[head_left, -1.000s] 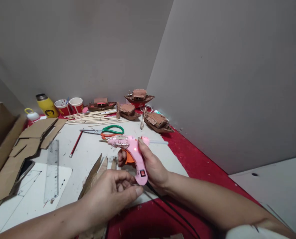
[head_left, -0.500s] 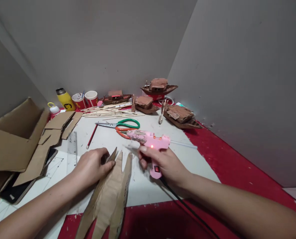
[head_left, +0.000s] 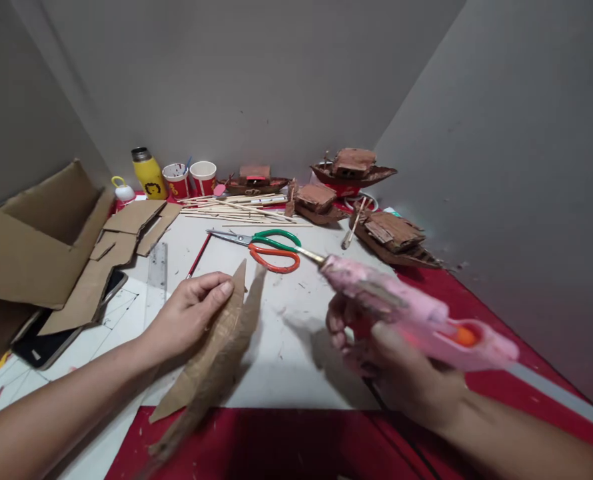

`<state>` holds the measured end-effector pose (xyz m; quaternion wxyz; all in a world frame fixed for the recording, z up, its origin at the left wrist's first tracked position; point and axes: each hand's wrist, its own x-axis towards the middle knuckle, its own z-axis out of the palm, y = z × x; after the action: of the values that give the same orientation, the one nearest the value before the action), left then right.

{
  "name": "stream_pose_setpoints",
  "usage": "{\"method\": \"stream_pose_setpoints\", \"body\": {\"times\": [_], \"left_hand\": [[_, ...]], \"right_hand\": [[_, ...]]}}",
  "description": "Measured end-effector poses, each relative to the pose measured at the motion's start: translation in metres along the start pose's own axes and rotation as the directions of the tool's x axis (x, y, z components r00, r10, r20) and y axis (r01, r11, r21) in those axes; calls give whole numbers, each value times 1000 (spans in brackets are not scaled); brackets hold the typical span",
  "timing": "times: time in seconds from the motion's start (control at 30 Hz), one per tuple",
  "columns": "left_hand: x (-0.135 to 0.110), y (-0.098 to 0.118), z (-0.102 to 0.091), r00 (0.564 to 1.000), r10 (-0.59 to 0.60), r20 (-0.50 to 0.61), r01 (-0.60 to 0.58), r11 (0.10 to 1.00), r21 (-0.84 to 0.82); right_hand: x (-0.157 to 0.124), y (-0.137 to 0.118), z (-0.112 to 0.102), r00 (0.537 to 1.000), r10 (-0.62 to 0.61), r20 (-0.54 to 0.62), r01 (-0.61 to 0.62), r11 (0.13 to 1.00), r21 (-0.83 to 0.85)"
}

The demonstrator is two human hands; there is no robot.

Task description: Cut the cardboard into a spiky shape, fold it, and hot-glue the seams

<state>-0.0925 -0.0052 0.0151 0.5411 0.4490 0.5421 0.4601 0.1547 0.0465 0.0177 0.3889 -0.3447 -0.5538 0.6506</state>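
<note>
My left hand (head_left: 196,310) pinches a pointed, bent strip of brown cardboard (head_left: 214,350) near its far tip, thumb on top. The cardboard's near part is blurred. My right hand (head_left: 401,367), smeared by motion, is wrapped round the handle of a pink glue gun (head_left: 391,293). The gun is tilted, its nozzle pointing up and left, with a clear glue stick (head_left: 561,393) jutting out of its back end. Beyond the nozzle lie scissors (head_left: 271,250) with one green and one orange handle. A red pencil (head_left: 199,257) rests by their blades.
Cut cardboard pieces (head_left: 106,260), a phone (head_left: 46,343), a ruler (head_left: 157,270) and a cardboard box (head_left: 26,260) are on the left. Behind are a yellow bottle (head_left: 149,175), two paper cups (head_left: 203,179), thin wooden sticks (head_left: 241,208) and several brown model boats (head_left: 391,237).
The glue gun has moved right and closer to me, turning its nozzle up and away. The cardboard has shifted and turned in my left hand. The view has tilted slightly.
</note>
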Motion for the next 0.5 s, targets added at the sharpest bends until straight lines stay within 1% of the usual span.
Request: {"method": "stream_pose_setpoints", "body": {"times": [0.03, 0.07, 0.1, 0.13, 0.17, 0.2, 0.23, 0.27, 0.3, 0.37, 0.43, 0.5], "left_hand": [[1, 0, -1, 998, -29, 48, 34, 994, -106], [1, -1, -3, 993, -52, 108, 73, 976, -204], [2, -2, -6, 980, -58, 188, 112, 951, -288], [3, -3, -8, 961, -48, 273, 146, 926, -349], [3, -4, -10, 932, -19, 361, 174, 900, -400], [3, -5, -12, 898, 23, 439, 198, 870, -451], [3, -6, -13, 869, 60, 492, 223, 840, -496], [2, -7, -14, 854, 87, 513, 235, 816, -528], [1, -8, -13, 850, 90, 519, 245, 805, -540], [-3, -10, -12, 845, 66, 530, 265, 810, -523], [-7, -12, -10, 843, 61, 534, 264, 818, -511], [-10, -14, -10, 848, 79, 524, 243, 821, -517]], "right_hand": [[2, 2, -1, 999, -8, -47, 10, 999, 45], [3, 4, -2, 995, -49, -83, 51, 999, 16], [5, 6, -1, 995, -55, -79, 57, 998, 13], [7, 7, 0, 998, -43, -49, 44, 999, 4], [8, 6, 1, 999, -34, -6, 34, 999, -14], [8, 6, 3, 998, -32, 56, 34, 999, -40], [7, 4, 4, 990, -47, 130, 56, 996, -71], [6, 1, 5, 975, -80, 206, 103, 990, -101], [4, -2, 6, 954, -124, 272, 164, 978, -130], [2, -8, 7, 913, -192, 360, 269, 947, -177], [0, -13, 8, 902, -219, 371, 306, 932, -194], [1, -16, 9, 898, -223, 378, 311, 931, -190]]}}
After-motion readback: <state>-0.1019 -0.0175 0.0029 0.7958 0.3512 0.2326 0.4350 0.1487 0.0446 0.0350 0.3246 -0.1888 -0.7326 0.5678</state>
